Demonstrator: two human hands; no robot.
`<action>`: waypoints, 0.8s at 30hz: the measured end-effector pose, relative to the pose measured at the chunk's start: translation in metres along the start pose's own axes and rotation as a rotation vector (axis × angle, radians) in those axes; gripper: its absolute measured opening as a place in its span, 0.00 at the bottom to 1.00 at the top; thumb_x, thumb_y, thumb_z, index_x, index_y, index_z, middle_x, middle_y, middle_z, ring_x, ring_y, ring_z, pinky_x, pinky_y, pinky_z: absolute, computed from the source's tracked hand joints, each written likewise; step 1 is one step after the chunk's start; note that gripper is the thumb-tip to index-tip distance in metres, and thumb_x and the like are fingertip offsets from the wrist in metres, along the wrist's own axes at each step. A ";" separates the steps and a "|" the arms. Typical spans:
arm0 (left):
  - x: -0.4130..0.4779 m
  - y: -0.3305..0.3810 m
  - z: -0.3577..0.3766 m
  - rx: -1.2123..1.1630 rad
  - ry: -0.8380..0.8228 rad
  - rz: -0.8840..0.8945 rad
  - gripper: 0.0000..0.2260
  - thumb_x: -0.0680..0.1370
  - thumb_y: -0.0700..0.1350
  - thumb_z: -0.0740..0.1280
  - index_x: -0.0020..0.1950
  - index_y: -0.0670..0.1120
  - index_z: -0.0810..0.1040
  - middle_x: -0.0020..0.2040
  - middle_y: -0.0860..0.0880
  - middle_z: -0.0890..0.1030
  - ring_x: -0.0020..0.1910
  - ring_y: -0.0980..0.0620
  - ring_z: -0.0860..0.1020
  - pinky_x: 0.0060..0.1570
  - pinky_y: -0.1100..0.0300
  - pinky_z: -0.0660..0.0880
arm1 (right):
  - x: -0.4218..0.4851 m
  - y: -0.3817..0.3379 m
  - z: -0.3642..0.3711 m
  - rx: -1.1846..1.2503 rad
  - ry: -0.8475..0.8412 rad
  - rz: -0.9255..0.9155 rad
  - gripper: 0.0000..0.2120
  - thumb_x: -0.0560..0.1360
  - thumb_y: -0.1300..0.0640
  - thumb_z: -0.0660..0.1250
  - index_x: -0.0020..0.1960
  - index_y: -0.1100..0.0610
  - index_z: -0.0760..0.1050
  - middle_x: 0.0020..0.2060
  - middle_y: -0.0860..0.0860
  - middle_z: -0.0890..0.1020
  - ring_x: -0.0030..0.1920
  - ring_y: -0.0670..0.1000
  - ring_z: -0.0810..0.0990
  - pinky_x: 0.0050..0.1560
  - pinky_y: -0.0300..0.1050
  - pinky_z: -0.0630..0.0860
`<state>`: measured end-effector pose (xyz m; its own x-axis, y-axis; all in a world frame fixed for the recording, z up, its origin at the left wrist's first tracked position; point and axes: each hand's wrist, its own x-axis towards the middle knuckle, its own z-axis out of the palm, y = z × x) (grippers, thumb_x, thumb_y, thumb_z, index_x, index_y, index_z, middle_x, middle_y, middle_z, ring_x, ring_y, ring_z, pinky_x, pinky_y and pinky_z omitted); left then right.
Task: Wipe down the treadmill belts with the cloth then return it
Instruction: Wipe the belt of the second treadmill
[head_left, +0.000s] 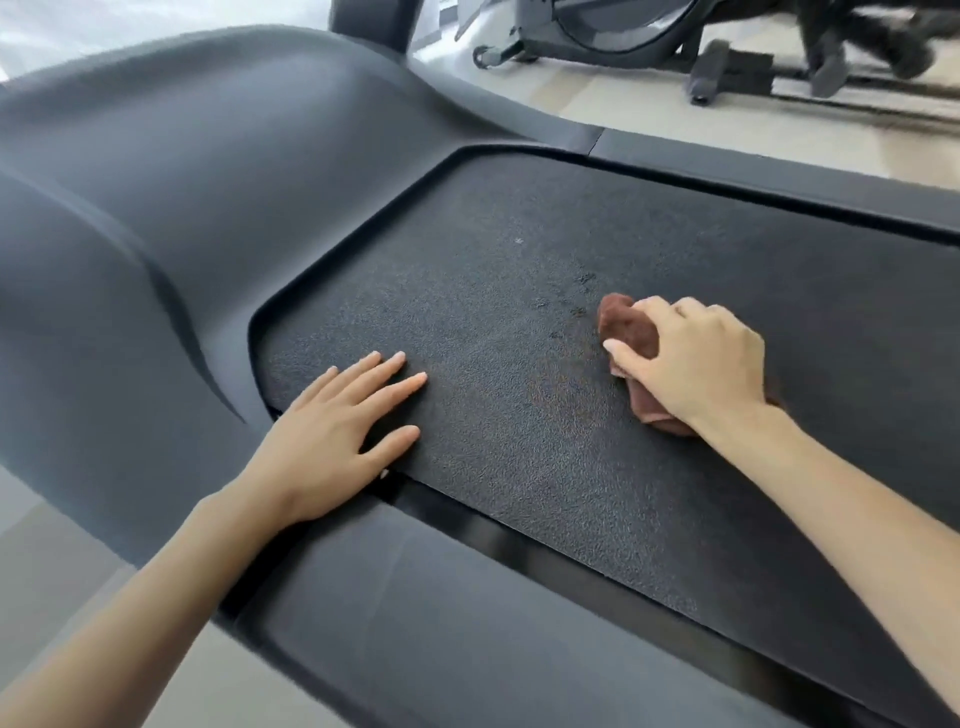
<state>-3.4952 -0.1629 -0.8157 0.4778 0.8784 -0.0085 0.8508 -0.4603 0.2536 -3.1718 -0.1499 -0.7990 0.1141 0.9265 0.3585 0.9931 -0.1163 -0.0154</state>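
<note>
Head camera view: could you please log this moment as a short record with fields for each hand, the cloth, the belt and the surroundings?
left hand: flat, palm down, fingers spread, on the belt's near edge, holding nothing
right hand: closed on the cloth, pressing it to the belt
cloth: brown, bunched, mostly under the hand
treadmill belt: black, textured; a few small dark marks just beyond the cloth
motor cover: grey, at the belt's end
background: another exercise machine on the floor
</note>
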 end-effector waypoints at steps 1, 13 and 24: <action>0.000 0.000 0.001 -0.012 0.015 -0.002 0.30 0.72 0.68 0.42 0.73 0.63 0.52 0.75 0.61 0.50 0.75 0.61 0.45 0.74 0.56 0.43 | -0.007 -0.015 -0.001 -0.008 0.000 -0.051 0.23 0.72 0.35 0.62 0.59 0.49 0.75 0.51 0.54 0.80 0.51 0.59 0.77 0.47 0.49 0.73; -0.004 -0.003 0.004 -0.057 0.047 0.029 0.24 0.78 0.61 0.52 0.74 0.60 0.59 0.76 0.58 0.54 0.75 0.57 0.47 0.74 0.54 0.43 | -0.063 -0.037 -0.031 0.160 -0.081 -0.303 0.16 0.71 0.39 0.66 0.57 0.42 0.77 0.45 0.47 0.78 0.48 0.53 0.76 0.43 0.45 0.72; -0.005 -0.005 0.006 -0.077 0.063 0.036 0.23 0.78 0.60 0.52 0.73 0.60 0.59 0.76 0.58 0.54 0.76 0.57 0.48 0.74 0.54 0.43 | -0.073 -0.079 -0.019 0.209 0.084 -0.452 0.12 0.70 0.44 0.65 0.50 0.47 0.81 0.42 0.48 0.80 0.40 0.53 0.77 0.43 0.44 0.72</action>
<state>-3.5007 -0.1661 -0.8223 0.4907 0.8691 0.0616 0.8130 -0.4822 0.3264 -3.2591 -0.2150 -0.8065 -0.3226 0.8346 0.4465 0.9279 0.3720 -0.0250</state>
